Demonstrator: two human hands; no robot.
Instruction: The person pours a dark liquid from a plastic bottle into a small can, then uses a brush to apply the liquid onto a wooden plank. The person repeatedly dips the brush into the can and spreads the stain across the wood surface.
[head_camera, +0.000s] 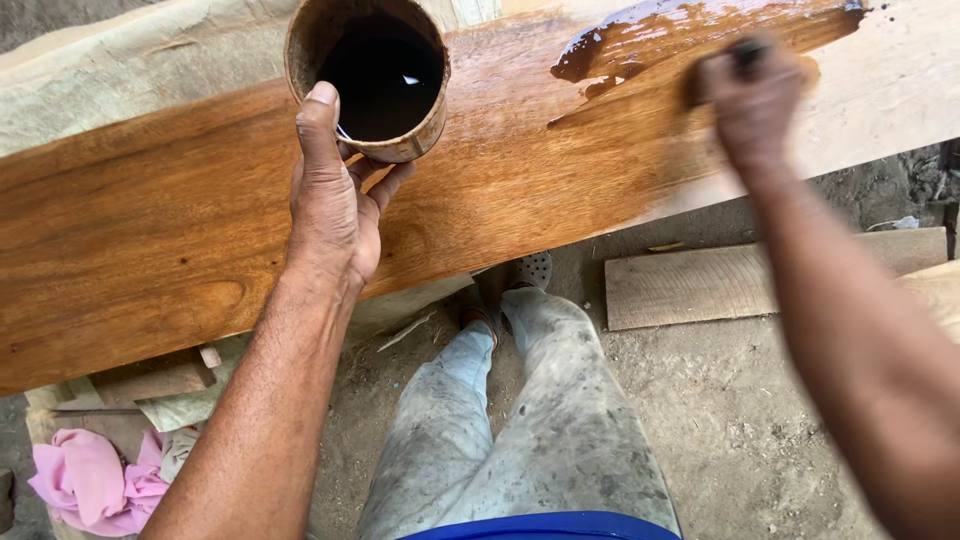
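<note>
Left hand (335, 200) clamps a stained can (368, 75) of dark liquid above the plank (180, 230); blurred right hand (750, 100) grips something indistinct on wet stain (650, 35).

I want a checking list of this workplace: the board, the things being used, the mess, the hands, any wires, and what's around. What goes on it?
Surface: long wooden plank, mostly stained glossy brown; right end bare and pale.
Job's things: round can of dark liquid; a dark applicator, blurred, in the right hand.
Clutter: pink cloth and wood scraps on the ground.
Grips: left hand holds the can; right hand closed on the applicator at the wet patch.
Cables: nothing seen.
Surroundings: dirt floor, a loose board, the person's stained trousers.
</note>
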